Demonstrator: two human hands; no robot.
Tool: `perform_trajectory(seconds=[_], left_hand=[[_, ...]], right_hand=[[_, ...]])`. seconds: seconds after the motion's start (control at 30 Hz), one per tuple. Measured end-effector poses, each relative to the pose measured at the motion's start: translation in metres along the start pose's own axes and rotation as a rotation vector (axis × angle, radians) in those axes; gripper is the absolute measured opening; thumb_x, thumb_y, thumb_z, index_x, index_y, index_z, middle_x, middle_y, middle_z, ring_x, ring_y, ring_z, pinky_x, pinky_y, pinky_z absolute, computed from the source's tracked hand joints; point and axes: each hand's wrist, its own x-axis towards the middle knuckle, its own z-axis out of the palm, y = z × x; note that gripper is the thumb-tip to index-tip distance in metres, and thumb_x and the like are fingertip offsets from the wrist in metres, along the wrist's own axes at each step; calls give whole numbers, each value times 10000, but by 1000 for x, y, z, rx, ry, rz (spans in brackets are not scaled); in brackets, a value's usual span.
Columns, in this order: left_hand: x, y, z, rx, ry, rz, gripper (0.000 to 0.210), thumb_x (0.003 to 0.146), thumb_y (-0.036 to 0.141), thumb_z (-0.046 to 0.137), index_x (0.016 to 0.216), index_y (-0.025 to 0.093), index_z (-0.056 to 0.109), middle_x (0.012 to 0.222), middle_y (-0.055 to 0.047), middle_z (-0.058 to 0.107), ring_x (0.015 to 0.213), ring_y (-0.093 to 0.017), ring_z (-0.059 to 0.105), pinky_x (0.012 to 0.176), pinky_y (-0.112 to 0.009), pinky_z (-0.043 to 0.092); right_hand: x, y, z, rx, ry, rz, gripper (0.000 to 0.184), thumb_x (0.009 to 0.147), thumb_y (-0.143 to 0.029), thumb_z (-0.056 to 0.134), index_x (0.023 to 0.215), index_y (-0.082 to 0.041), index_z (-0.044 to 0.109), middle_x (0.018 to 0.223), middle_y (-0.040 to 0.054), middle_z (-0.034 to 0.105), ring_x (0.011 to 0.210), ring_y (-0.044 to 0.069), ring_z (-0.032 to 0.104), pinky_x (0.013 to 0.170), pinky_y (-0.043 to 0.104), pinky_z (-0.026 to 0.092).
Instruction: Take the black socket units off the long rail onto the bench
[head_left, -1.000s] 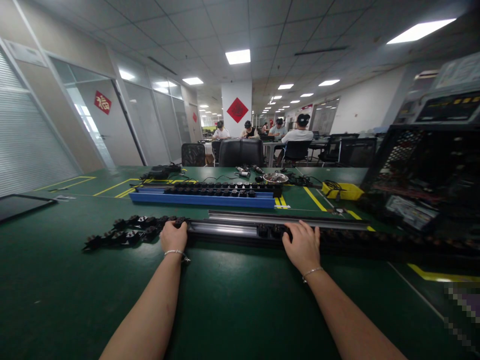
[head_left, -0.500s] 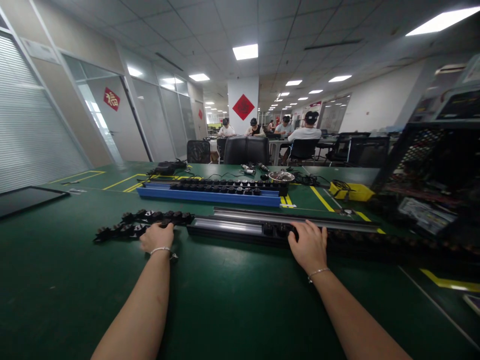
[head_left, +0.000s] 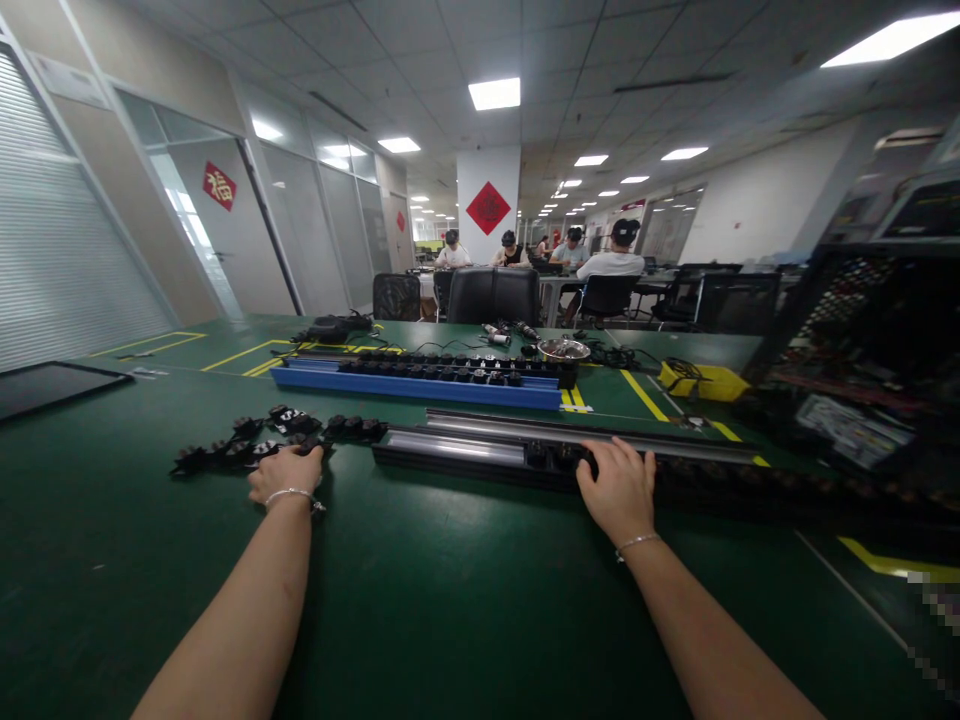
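Note:
My left hand is closed over the near end of a loose row of small black parts, which lies bent on the table left of the rails. Its fingertips are partly hidden behind the knuckles. My right hand grips at a long black rail with a silvery channel, thumb on the near side and fingers curled over the top. Black knob-like parts sit in the channel just left of this hand. Exactly which part lies under its fingers is hidden.
Behind the black rail lies a second silvery rail. Farther back are a blue rail holding black parts, a metal bowl, cables and a yellow tray. A black flat panel lies at left; a dark rack stands right.
My left hand has moved left, away from the rail's end, and the near row of black parts has shifted left with it. My right hand has stayed in place.

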Motion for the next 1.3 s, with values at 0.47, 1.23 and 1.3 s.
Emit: perform_trajectory(seconds=[0.47, 1.23, 1.3], left_hand=[[13, -6, -10, -16, 60, 61, 656, 670, 606, 559, 1156, 165, 547, 1280, -225, 480, 1192, -407, 413, 920, -546, 372], [-247, 133, 37, -135, -336, 1074, 485, 824, 555, 463, 1125, 184, 548, 1019, -135, 667, 1012, -281, 577, 902, -437, 344], [-249, 138, 37, -127, -324, 1010, 489, 817, 568, 456, 1102, 185, 561, 976, -139, 677, 979, -290, 592, 880, -443, 349]], right_hand=[[-1, 0, 2, -5, 22, 8, 326, 802, -270, 402, 1034, -190, 617, 1082, 74, 651, 1169, 259, 435, 1058, 553, 149], [0, -2, 2, 3, 24, 12, 336, 805, -274, 399, 1039, -183, 623, 1081, 67, 656, 1171, 264, 437, 1064, 531, 160], [0, -1, 3, 4, 31, 12, 336, 801, -272, 404, 1036, -182, 625, 1083, 67, 656, 1168, 262, 438, 1064, 526, 161]])
